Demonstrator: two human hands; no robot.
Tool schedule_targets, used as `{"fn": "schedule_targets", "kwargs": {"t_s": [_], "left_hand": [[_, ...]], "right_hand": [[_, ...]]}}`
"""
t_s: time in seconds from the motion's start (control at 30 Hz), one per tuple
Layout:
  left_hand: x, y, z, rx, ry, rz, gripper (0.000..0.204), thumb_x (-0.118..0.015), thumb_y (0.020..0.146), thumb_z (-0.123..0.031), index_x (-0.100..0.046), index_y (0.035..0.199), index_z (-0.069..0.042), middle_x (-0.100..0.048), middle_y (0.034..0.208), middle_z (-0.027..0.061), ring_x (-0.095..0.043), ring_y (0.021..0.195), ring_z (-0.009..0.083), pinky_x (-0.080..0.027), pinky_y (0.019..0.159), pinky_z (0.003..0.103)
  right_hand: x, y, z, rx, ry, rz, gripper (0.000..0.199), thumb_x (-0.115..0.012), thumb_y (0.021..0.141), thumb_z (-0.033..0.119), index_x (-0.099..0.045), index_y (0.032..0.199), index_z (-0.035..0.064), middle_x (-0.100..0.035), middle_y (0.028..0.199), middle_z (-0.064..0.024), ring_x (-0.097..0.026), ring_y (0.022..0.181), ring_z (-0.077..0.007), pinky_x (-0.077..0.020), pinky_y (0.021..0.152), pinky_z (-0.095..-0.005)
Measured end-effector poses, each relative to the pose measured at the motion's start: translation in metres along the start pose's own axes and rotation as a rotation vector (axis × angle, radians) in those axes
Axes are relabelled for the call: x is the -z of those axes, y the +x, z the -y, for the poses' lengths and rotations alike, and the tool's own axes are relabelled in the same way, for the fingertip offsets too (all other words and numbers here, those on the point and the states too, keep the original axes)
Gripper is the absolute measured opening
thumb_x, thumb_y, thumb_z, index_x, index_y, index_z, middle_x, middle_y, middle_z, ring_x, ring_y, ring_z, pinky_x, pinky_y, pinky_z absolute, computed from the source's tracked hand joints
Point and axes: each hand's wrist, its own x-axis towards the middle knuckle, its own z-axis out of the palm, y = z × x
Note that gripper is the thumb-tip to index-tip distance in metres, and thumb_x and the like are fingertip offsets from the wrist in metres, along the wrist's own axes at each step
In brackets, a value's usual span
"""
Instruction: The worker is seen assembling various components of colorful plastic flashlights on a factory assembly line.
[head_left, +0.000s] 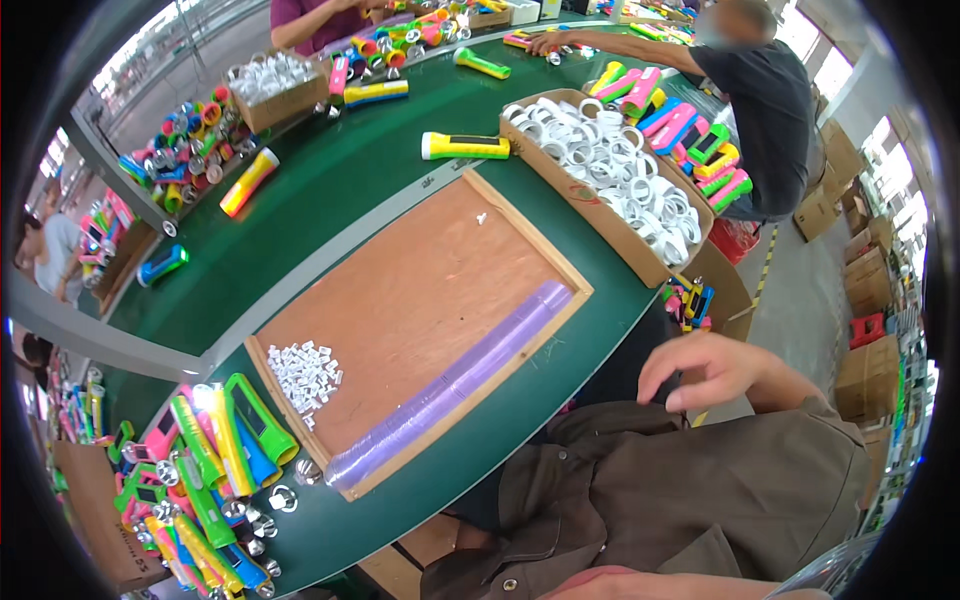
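My right hand (700,368) hovers at the table's near edge, just above my brown shirt (650,490), fingers curled downward over a dark spot; whether it grips anything is hidden. My left hand is out of sight. In front of me lies a shallow wooden tray (420,290) on the green table (330,180). A heap of small white plastic pieces (305,372) sits in the tray's left corner. Along its near rim lies a long translucent purple stack (450,385).
Bright torch bodies (215,450) and silver reflectors are piled at the left. A cardboard box of white rings (610,165) stands right of the tray, a yellow torch (465,146) beyond it. A person in a dark shirt (765,100) reaches onto the table at far right; another works at the top.
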Motion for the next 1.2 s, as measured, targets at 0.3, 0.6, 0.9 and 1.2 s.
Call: {"fn": "schedule_targets", "kwargs": {"t_s": [0.3, 0.6, 0.9, 1.2], "left_hand": [[0.062, -0.059, -0.054, -0.099, 0.364, -0.083, 0.026, -0.056, 0.091, -0.026, -0.067, 0.093, -0.002, -0.069, 0.091, 0.0120, -0.066, 0.081, 0.0292, -0.053, 0.073, 0.039], [0.040, -0.140, -0.053, -0.025, 0.530, -0.210, 0.028, -0.056, 0.091, -0.027, -0.067, 0.091, -0.002, -0.069, 0.090, 0.0133, -0.066, 0.081, 0.0304, -0.053, 0.072, 0.040], [-0.074, -0.253, 0.030, 0.149, 0.367, -0.422, 0.030, -0.055, 0.092, -0.028, -0.067, 0.089, -0.001, -0.069, 0.090, 0.0146, -0.067, 0.081, 0.0315, -0.053, 0.072, 0.040], [-0.069, -0.307, 0.021, 0.178, 0.515, -0.453, 0.032, -0.055, 0.092, -0.029, -0.067, 0.087, 0.000, -0.069, 0.090, 0.0159, -0.067, 0.081, 0.0327, -0.053, 0.072, 0.040]], "right_hand": [[-0.013, -0.014, -0.028, 0.235, -0.114, 0.067, 0.018, -0.061, 0.095, 0.012, -0.066, 0.109, 0.0021, -0.067, 0.107, -0.0123, -0.064, 0.100, -0.0293, -0.0513, 0.086, -0.0375], [0.110, -0.045, -0.078, 0.120, -0.401, -0.614, 0.013, -0.064, 0.089, 0.011, -0.070, 0.101, 0.0072, -0.070, 0.092, -0.0107, -0.067, 0.085, -0.0250, -0.0521, 0.077, -0.0367], [0.350, -0.009, -0.232, -0.240, -0.937, -0.809, 0.053, -0.052, 0.083, 0.011, -0.054, 0.136, 0.0101, -0.065, 0.113, -0.0287, -0.066, 0.099, -0.0420, -0.0525, 0.085, -0.0461], [0.314, -0.027, -0.195, -0.226, -0.148, -1.078, 0.041, -0.061, 0.085, 0.014, -0.059, 0.126, 0.0104, -0.068, 0.100, -0.0166, -0.069, 0.069, -0.0228, -0.0555, 0.064, -0.0354]]}}
